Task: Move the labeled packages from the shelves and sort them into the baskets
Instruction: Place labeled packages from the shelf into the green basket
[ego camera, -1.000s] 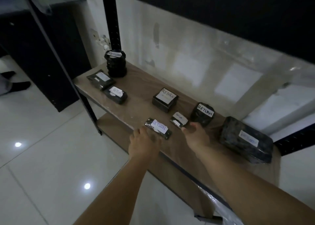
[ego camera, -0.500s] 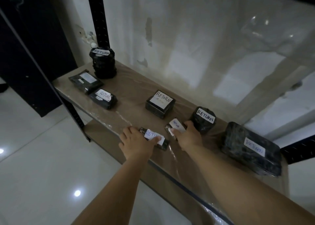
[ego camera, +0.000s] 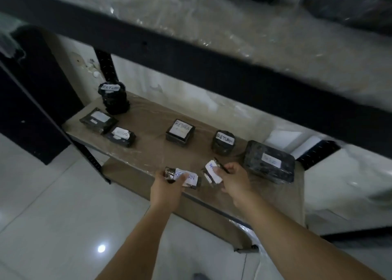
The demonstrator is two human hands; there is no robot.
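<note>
Two packets are lifted: left grip [ego camera: 167, 184] holds the long one [ego camera: 183, 177] crosswise, right grip [ego camera: 233, 179] pinches the small one [ego camera: 212, 171].

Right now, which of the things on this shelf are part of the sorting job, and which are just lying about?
Part of the job:
- flat package in the left hand
- small package in the right hand
- square package
- round package
- large package
- tall package

Just there:
- plastic sheet over the shelf
- black upright
</note>
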